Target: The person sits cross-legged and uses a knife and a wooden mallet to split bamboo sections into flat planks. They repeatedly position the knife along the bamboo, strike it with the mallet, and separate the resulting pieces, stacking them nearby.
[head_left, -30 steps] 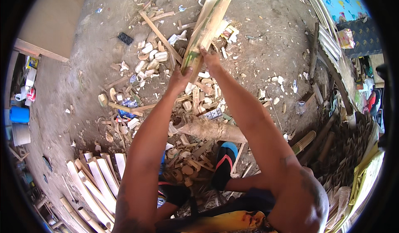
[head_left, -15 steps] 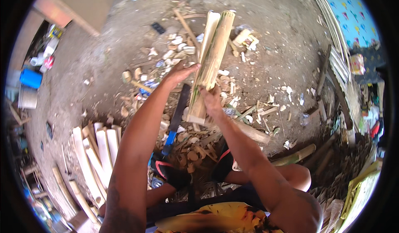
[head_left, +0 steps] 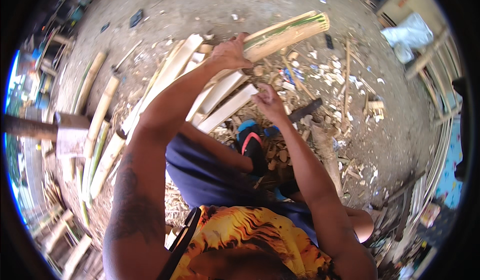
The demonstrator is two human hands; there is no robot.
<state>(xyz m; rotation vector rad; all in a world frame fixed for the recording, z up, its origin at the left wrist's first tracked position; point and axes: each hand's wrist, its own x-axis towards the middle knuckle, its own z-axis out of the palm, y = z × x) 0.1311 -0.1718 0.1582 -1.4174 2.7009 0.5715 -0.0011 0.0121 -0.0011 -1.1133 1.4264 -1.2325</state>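
My left hand (head_left: 231, 54) is closed round the near end of a split bamboo length (head_left: 287, 37), pale with a green streak, which points out to the far right. Below it my right hand (head_left: 270, 102) has its fingers loosely curled and apart, at the end of a pale split bamboo piece (head_left: 230, 109). Whether its fingertips touch that piece is hard to tell. More split bamboo (head_left: 172, 72) lies in a pile under and beside my left forearm. A dark machete blade (head_left: 306, 111) with a blue handle (head_left: 272, 131) lies on the ground just right of my right hand.
Offcuts and chips (head_left: 330, 77) litter the ground ahead and to the right. Bamboo poles (head_left: 102, 110) lie on the left, near a wooden post (head_left: 30, 127). A pale plastic bag (head_left: 410, 35) is at the far right. My sandalled foot (head_left: 251, 147) is close below the pile.
The view has turned left towards the split bamboo pile. The bamboo length has swung over it, my left hand gripping its near end. My right hand has come off it.
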